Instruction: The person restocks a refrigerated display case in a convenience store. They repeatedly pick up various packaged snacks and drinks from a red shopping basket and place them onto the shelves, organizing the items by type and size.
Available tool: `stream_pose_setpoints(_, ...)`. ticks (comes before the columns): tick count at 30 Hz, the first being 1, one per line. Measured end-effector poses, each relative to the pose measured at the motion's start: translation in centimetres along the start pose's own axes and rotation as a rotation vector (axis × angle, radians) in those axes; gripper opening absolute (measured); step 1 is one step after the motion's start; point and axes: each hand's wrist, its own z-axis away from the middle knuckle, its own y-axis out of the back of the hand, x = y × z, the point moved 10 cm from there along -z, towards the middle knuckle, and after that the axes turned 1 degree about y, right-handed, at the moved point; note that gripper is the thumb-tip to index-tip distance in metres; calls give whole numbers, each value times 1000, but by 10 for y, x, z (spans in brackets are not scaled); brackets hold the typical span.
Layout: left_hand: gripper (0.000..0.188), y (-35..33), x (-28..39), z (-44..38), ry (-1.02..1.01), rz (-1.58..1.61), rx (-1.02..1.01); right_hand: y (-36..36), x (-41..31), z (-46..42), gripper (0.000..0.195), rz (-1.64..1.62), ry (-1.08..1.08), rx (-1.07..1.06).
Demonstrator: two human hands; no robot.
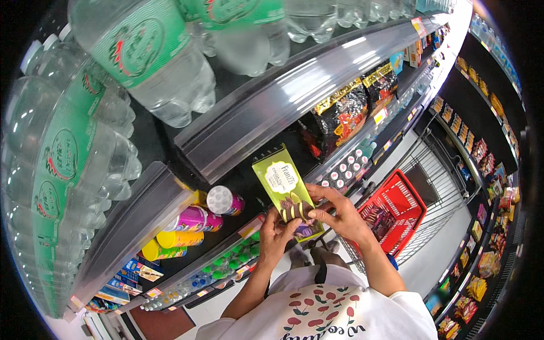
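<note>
Both my hands hold a green Franzzi cookie box in front of a store shelf. My left hand grips its lower left edge, and my right hand grips its lower right side, with the thumb on the front. The box is tilted, its printed face turned up to me. A purple patch shows on its lowest part, between my hands. Whether a second package lies behind it, I cannot tell. Left of the box, a canister with a pale lid lies on the dark shelf near purple and yellow canisters.
Large bottles with green labels fill the upper shelf, behind a clear shelf edge. Black snack bags sit beyond the box. At my right, a red basket rests in a metal shopping cart. More snack shelves line the far right.
</note>
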Motion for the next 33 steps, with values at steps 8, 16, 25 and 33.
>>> stream_pose_setpoints(8,69,26,23,-11,-221,-187,214,-22,16,-48,52,-27,31,-5)
stream_pose_setpoints(16,64,37,49,-46,-354,-272,323,-37,20,-123,56,-313,136,-42)
stream_pose_setpoints(25,62,20,81,-28,-537,-675,436,-40,30,-138,59,-367,96,-16)
stream_pose_setpoints(33,57,-24,95,3,-637,-699,277,-66,66,-120,93,-862,-213,-115)
